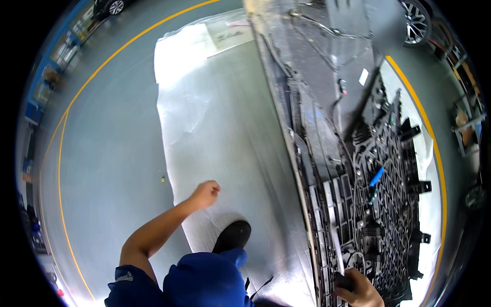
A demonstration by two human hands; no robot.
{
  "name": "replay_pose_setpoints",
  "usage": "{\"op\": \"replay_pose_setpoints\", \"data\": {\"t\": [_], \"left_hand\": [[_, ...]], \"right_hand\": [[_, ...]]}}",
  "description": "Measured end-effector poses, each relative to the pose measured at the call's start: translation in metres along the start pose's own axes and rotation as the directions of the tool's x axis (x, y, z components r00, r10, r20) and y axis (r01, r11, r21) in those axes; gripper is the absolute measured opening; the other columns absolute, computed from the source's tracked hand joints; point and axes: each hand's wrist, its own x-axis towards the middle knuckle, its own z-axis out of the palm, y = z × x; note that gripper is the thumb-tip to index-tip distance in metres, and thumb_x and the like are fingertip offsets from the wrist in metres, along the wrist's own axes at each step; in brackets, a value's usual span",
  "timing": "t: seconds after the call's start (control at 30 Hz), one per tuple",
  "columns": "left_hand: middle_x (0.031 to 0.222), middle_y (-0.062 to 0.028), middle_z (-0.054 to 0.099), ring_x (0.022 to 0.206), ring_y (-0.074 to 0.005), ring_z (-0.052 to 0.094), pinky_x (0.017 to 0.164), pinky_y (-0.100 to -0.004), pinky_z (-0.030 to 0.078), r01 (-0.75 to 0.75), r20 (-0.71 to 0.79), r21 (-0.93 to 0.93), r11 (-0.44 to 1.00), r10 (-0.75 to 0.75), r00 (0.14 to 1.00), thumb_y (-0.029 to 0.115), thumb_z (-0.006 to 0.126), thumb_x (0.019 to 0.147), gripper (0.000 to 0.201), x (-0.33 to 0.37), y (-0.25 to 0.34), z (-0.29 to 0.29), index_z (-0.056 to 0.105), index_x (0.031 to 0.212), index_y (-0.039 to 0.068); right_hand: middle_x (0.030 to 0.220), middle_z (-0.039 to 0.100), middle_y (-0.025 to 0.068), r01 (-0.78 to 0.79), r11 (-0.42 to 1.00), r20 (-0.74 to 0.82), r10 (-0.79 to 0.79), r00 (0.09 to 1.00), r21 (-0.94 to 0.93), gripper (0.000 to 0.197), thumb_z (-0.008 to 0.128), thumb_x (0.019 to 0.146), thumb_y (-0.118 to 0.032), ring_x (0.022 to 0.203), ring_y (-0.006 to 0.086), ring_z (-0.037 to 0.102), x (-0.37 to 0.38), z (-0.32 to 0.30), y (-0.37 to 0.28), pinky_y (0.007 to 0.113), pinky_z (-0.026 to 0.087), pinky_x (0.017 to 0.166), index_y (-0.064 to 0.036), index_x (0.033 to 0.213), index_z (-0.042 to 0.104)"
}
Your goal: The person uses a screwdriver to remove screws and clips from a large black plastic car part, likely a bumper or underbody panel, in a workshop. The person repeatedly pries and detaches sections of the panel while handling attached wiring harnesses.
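Note:
My left hand (206, 194) hangs over the pale sheet on the floor, its fingers curled in. Whatever it may hold is hidden. At the lower right, my right hand (362, 290) is closed round the black handle (341, 281) of a tool, beside a large black plastic lattice part (383, 225). A long pale strip (333, 225) runs upward from the handle; whether it belongs to the tool or to the part beneath I cannot tell. On the lattice lies a blue stick-shaped piece (377, 176), well away from my fingers.
A grey panel with cables (312, 56) extends beyond the lattice. The pale sheet (225, 112) covers floor left of it, beneath my dark shoe (234, 235). Yellow lines (82, 92) cross the grey floor. A car wheel (417, 24) shows far right, shelves (56, 56) far left.

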Motion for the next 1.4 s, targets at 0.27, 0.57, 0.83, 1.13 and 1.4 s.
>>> {"op": "replay_pose_setpoints", "data": {"t": [0.27,0.57,0.83,1.13,1.4], "left_hand": [[0.112,-0.0231,0.062,0.1,-0.0429,0.065,0.087,-0.0497,0.055,0.106,-0.536,0.235,0.966,0.038,0.844,-0.003,0.056,0.086,0.02,0.087,-0.16,-0.106,0.068,0.1,0.004],[0.107,-0.0235,0.063,0.104,-0.0453,0.062,0.089,-0.0504,0.053,-0.084,-0.588,0.39,0.917,0.319,0.743,-0.008,0.06,0.085,0.019,0.156,-0.173,-0.144,0.067,0.1,0.001],[0.129,-0.0219,0.059,0.118,-0.0427,0.056,0.102,-0.0515,0.046,0.104,-0.655,0.536,0.838,0.336,0.677,-0.003,0.058,0.087,0.034,0.137,-0.202,-0.099,0.061,0.121,-0.001],[0.128,-0.0237,0.053,0.12,-0.0428,0.052,0.103,-0.0541,0.045,0.099,-0.469,0.597,0.796,0.246,0.849,-0.004,0.055,0.089,0.042,0.149,-0.21,-0.126,0.053,0.13,-0.001],[0.137,-0.0229,0.048,0.123,-0.0387,0.051,0.097,-0.0452,0.048,-0.019,-0.626,0.437,0.899,0.319,0.712,-0.008,0.055,0.089,0.049,0.088,-0.095,-0.103,0.05,0.137,0.0]], "right_hand": [[0.105,0.067,0.0305,0.239,0.912,0.172,-0.19,0.967,-0.333,0.038,0.066,0.095,-0.019,0.103,0.0499,0.065,0.259,0.202,-0.093,0.056,0.052,0.089,0.0019,0.125,0.052],[0.11,0.063,0.019,0.145,0.775,-0.117,-0.272,0.955,-0.616,0.054,0.062,0.097,-0.017,0.097,0.0372,0.066,0.369,0.424,-0.021,0.047,0.057,0.086,-0.0014,0.146,0.047],[0.11,0.062,0.0173,0.355,0.839,0.135,-0.329,0.935,-0.413,0.045,0.068,0.091,-0.026,0.105,0.033,0.065,0.27,0.314,-0.021,0.039,0.058,0.086,-0.0004,0.127,0.06],[0.093,0.069,0.0145,0.126,0.907,-0.29,-0.256,0.922,-0.402,0.019,0.068,0.089,-0.007,0.084,0.0291,0.072,0.169,0.021,-0.032,0.038,0.062,0.066,0.001,0.107,0.068],[0.129,0.058,0.023,-0.49,0.769,-0.656,0.124,0.744,-0.411,0.047,0.063,0.1,-0.039,0.118,0.0385,0.064,0.174,-0.093,0.135,0.049,0.058,0.097,0.0012,0.124,0.061]]}}
